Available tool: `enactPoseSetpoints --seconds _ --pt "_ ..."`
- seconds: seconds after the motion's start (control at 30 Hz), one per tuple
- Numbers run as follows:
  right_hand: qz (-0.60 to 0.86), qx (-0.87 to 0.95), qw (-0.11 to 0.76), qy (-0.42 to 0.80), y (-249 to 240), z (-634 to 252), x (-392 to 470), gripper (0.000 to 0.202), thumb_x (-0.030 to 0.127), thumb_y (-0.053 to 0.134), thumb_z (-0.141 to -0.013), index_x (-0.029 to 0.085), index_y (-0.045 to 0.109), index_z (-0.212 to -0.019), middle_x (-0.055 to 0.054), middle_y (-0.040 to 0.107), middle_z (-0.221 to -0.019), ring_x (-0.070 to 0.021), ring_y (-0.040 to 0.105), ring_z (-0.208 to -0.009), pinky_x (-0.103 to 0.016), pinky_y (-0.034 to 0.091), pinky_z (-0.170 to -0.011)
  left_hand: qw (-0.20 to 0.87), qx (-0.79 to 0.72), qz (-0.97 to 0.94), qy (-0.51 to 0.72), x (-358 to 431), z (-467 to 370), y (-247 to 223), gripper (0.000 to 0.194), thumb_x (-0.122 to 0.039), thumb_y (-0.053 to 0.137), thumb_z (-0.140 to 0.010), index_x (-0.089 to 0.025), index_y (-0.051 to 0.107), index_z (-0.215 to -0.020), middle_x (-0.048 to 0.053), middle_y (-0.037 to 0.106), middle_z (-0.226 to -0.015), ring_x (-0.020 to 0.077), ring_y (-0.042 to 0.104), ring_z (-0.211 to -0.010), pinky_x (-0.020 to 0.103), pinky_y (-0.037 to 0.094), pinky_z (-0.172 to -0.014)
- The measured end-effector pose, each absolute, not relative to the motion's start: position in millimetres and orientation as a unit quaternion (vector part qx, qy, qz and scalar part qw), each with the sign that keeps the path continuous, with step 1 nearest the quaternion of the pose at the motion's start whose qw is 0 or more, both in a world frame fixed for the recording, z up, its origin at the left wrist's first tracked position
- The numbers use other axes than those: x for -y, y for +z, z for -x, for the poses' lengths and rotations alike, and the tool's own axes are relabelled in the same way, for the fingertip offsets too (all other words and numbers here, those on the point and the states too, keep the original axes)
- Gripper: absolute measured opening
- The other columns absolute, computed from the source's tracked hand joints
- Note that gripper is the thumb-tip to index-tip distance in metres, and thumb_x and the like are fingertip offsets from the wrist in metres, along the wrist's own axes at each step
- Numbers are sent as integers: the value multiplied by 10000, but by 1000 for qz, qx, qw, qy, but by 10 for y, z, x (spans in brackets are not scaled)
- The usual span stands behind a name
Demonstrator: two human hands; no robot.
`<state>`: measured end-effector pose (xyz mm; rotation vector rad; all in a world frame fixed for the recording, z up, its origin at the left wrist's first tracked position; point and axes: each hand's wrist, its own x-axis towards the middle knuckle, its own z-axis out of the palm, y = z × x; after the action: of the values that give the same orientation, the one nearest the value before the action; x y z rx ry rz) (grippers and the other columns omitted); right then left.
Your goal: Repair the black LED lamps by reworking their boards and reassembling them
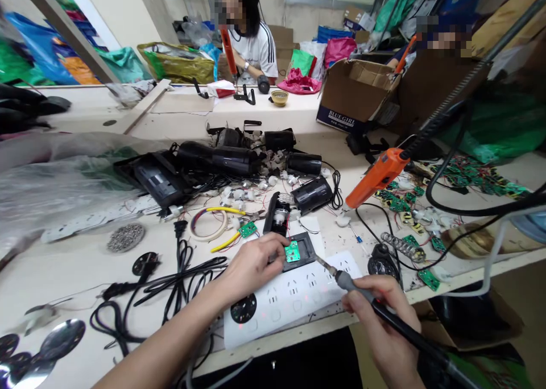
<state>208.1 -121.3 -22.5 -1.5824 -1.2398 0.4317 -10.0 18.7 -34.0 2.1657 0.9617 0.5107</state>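
Observation:
My left hand (258,259) is closed, its fingertips at the left edge of a small green circuit board (293,251). The board lies on a black rectangular plastic frame (306,245). In my right hand (386,315) is a soldering iron (362,289), gripped like a pen by its grey sleeve. Its metal tip points left, close to the right edge of the black frame. Directly in front of the hands lies a white power strip (298,295). An open black housing (278,214) with a white part and thin red wires sits just beyond the frame.
Black motor housings (232,158) and loose parts crowd the middle. An orange electric screwdriver (377,178) hangs at right, above many circuit boards (469,176). Black power cords (183,264), a tape roll (209,224) and a screw pile (125,237) lie left. A co-worker sits opposite.

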Motion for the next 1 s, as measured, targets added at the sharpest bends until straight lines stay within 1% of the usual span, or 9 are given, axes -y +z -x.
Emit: enactPoseSetpoints --seconds 0.1,0.23,0.4,0.57,0.8,1.0 --pt "647 531 505 213 -278 -2031 1195 178 361 648 -869 198 626 -937 -6 660 -648 -160 643 -520 -228 525 -465 347 -382 -831 206 -192 68 -331 145 -64 543 -746 -191 601 -707 32 688 -1079 167 662 -859 276 473 -738" --pt "668 496 500 242 -299 -1920 1162 217 396 636 -866 198 646 -953 -5 665 -650 -160 640 -540 -247 543 -525 356 -388 -824 211 -190 54 -320 148 -58 550 -714 -189 610 -684 26 694 -1058 152 656 -798 260 461 -686" --pt "659 491 505 263 -340 -1810 1105 212 395 624 -859 192 652 -913 -5 659 -638 -159 629 -531 -243 521 -500 365 -388 -817 222 -184 55 -327 148 -51 540 -703 -178 611 -672 34 693 -1038 122 627 -698 238 432 -609" --pt "632 548 485 255 -377 -1829 1056 150 333 605 -876 192 648 -907 9 643 -601 -137 609 -491 -218 500 -472 361 -394 -813 233 -178 35 -324 142 -52 543 -694 -175 600 -651 35 696 -1018 134 634 -727 237 434 -610" --pt "648 514 499 260 -381 -1785 1063 177 355 604 -879 185 646 -902 3 650 -606 -143 619 -507 -228 520 -493 354 -405 -811 230 -178 2 -287 159 -34 541 -671 -178 588 -622 26 702 -986 137 622 -700 245 440 -609" --pt "623 562 480 257 -371 -1831 1032 133 311 587 -900 188 631 -923 6 654 -613 -142 633 -513 -220 525 -487 357 -412 -807 224 -179 -12 -261 172 -18 548 -667 -176 589 -612 22 700 -975 118 591 -635 248 446 -613"
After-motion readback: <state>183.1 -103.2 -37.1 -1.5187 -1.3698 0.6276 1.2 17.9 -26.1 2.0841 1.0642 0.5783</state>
